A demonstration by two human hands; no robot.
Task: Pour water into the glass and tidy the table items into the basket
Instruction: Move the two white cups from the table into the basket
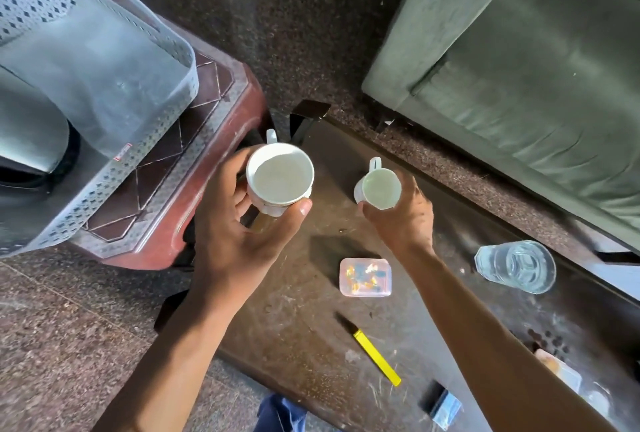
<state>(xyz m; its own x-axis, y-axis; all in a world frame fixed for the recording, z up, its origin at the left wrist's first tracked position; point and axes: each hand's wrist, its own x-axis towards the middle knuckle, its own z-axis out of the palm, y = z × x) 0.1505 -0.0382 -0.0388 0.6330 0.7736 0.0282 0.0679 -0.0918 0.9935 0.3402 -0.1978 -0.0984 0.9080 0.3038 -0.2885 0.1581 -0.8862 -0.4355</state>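
White ceramic shows in both cups, each empty. The left hand [239, 224] has its grip wrapped around the larger cup [280, 178], raised beside the grey perforated basket [114, 99]. The right hand [403, 217] clamps the smaller cup [379, 188] over the dark bench [311, 327]. A clear glass [515, 266] holding water stands on the bench, near a small lidded plastic box [365, 277] and a yellow-handled knife [370, 350].

Single head-worn view, looking steeply down at the counter [311, 310] from close above. Wide-angle lens is bending the edges. No second view.
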